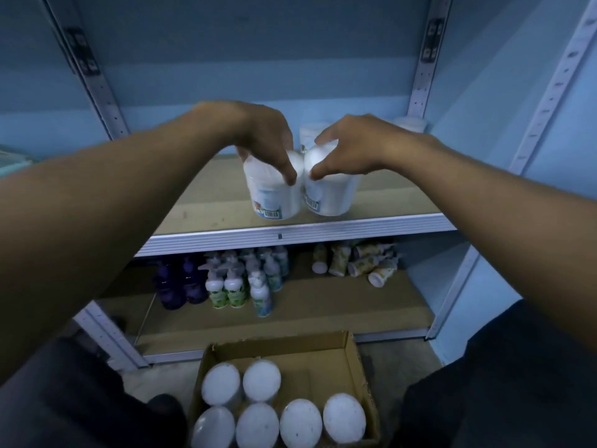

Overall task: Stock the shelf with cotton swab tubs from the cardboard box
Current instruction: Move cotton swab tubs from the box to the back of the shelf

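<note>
A metal rack with pale perforated uprights [420,79] is set against a blue wall [252,43]. Its upper shelf [200,205] has a brown board and a ribbed metal front edge. Two cotton swab tubs are held over this shelf, just behind the front edge and touching side by side. The left tub [273,195] is gripped from above by the left hand [261,134], fingers closed around its lid; a barcode is seen on its label. The right tub [329,192] is gripped the same way by the right hand [349,147]. Whether the tubs rest on the board cannot be told. Two more tubs are seen further back on the same shelf, one [310,132] behind the hands and one [412,124] by the right upright.

On the lower shelf [339,308], pump bottles [226,286] are grouped at the left, dark purple ones beside white ones, and tubes [358,260] lie heaped at the right.

On the floor [381,354] in front of the rack an open cardboard box [352,350] is placed. Six tubs [261,376] with white lids stand in it, two in the back row and four in the front; the back right part is bare.
</note>
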The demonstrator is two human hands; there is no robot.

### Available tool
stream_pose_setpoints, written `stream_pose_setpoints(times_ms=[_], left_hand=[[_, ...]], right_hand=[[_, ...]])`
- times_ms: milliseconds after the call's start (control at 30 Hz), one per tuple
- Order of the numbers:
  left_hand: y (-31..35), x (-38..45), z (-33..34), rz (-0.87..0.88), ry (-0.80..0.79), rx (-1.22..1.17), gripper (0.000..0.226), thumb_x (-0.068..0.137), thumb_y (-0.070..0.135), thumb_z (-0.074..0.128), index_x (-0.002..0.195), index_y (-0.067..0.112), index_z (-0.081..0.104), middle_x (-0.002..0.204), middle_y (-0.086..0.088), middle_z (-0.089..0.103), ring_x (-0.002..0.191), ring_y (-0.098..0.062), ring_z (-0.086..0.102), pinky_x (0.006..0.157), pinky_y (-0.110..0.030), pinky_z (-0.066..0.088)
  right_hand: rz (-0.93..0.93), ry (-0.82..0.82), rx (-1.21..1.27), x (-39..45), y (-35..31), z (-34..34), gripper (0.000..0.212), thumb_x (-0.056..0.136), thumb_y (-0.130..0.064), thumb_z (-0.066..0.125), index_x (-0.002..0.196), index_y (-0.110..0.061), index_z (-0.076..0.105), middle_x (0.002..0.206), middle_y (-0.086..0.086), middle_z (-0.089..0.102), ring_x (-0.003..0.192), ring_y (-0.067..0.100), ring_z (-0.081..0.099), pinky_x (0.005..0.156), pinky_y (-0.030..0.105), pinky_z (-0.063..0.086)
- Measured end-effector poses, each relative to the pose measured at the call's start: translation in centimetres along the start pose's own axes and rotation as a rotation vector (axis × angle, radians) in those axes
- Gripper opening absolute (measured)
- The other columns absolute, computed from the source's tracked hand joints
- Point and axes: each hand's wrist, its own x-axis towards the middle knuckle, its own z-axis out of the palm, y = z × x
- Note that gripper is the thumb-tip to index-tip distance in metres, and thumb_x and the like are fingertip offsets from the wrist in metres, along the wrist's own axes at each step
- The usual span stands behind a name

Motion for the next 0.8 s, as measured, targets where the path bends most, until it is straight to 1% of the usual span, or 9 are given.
stream_pose_setpoints(times_ms=[100, 200, 300, 400, 500, 567, 633, 700, 800], left_hand=[[-0.8, 2.1, -0.1, -0.008, -0.014, 0.009, 0.058, 0.065, 0.059, 0.077, 0.111, 0.024, 0.07, 0.114, 0.002, 0.065, 0.098, -0.022, 0.063, 0.087, -0.041, 0.058], [-1.8, 3.8, 0.5, -0.026, -0.041, -0.007, 0.064, 0.063, 0.057, 0.08, 0.116, 0.024, 0.068, 0.115, 0.002, 0.065, 0.098, -0.021, 0.064, 0.083, -0.038, 0.059], [-2.6, 5.0, 1.3, -0.037, -0.062, -0.045, 0.071, 0.063, 0.052, 0.083, 0.126, 0.027, 0.062, 0.118, 0.003, 0.06, 0.098, -0.021, 0.062, 0.069, -0.031, 0.058], [-3.3, 5.8, 2.0, -0.043, -0.099, -0.08, 0.071, 0.065, 0.05, 0.083, 0.129, 0.027, 0.06, 0.119, 0.003, 0.058, 0.101, -0.022, 0.061, 0.07, -0.031, 0.058], [-3.8, 6.4, 2.5, -0.047, -0.128, -0.095, 0.07, 0.068, 0.05, 0.082, 0.129, 0.026, 0.06, 0.124, 0.003, 0.057, 0.107, -0.022, 0.059, 0.079, -0.034, 0.059], [-4.0, 6.7, 2.9, -0.052, -0.136, -0.103, 0.069, 0.07, 0.05, 0.08, 0.13, 0.025, 0.059, 0.126, 0.003, 0.057, 0.108, -0.022, 0.058, 0.081, -0.035, 0.059], [-4.1, 6.9, 3.3, -0.057, -0.14, -0.1, 0.067, 0.072, 0.049, 0.079, 0.131, 0.022, 0.059, 0.127, 0.002, 0.057, 0.108, -0.022, 0.058, 0.083, -0.036, 0.059], [-4.3, 7.0, 3.5, -0.062, -0.14, -0.115, 0.07, 0.072, 0.05, 0.078, 0.132, 0.023, 0.057, 0.132, 0.001, 0.055, 0.111, -0.022, 0.057, 0.084, -0.036, 0.059], [-4.5, 6.5, 3.3, -0.077, -0.131, -0.19, 0.08, 0.071, 0.052, 0.08, 0.14, 0.028, 0.049, 0.143, 0.004, 0.048, 0.123, -0.024, 0.051, 0.091, -0.039, 0.056]], right_hand=[[0.015, -0.017, 0.015, 1.7, -0.1, 0.3, 0.071, 0.068, -0.056, 0.075, 0.134, -0.032, 0.061, 0.128, -0.004, 0.061, 0.097, 0.021, 0.063, 0.071, 0.035, 0.062], [0.02, -0.042, 0.024, 3.2, -0.2, 1.2, 0.061, 0.07, -0.053, 0.075, 0.127, -0.031, 0.067, 0.121, -0.002, 0.064, 0.091, 0.021, 0.064, 0.07, 0.037, 0.063], [0.026, -0.061, 0.032, 4.6, -0.1, 2.4, 0.062, 0.067, -0.055, 0.075, 0.125, -0.032, 0.068, 0.12, -0.002, 0.065, 0.09, 0.02, 0.065, 0.069, 0.037, 0.063], [0.022, -0.081, 0.028, 5.7, 0.0, 3.5, 0.063, 0.068, -0.056, 0.076, 0.126, -0.032, 0.068, 0.121, -0.001, 0.065, 0.09, 0.021, 0.065, 0.07, 0.037, 0.063], [0.019, -0.089, 0.017, 6.3, 0.2, 4.5, 0.059, 0.071, -0.055, 0.075, 0.124, -0.03, 0.068, 0.125, 0.0, 0.063, 0.099, 0.022, 0.064, 0.078, 0.038, 0.061], [0.005, -0.073, -0.012, 6.6, 0.4, 5.2, 0.053, 0.073, -0.056, 0.073, 0.119, -0.03, 0.07, 0.124, 0.0, 0.066, 0.107, 0.021, 0.062, 0.087, 0.037, 0.057], [-0.005, -0.05, -0.025, 6.6, 0.5, 5.5, 0.05, 0.075, -0.057, 0.072, 0.116, -0.029, 0.071, 0.122, 0.0, 0.067, 0.113, 0.02, 0.06, 0.09, 0.035, 0.054], [-0.017, -0.045, -0.025, 6.6, 0.7, 5.5, 0.055, 0.075, -0.059, 0.074, 0.12, -0.029, 0.07, 0.128, 0.0, 0.065, 0.119, 0.02, 0.057, 0.091, 0.035, 0.051], [-0.028, -0.074, -0.001, 6.2, 1.1, 5.3, 0.071, 0.071, -0.061, 0.079, 0.132, -0.031, 0.062, 0.14, -0.004, 0.057, 0.131, 0.018, 0.048, 0.097, 0.034, 0.046]])
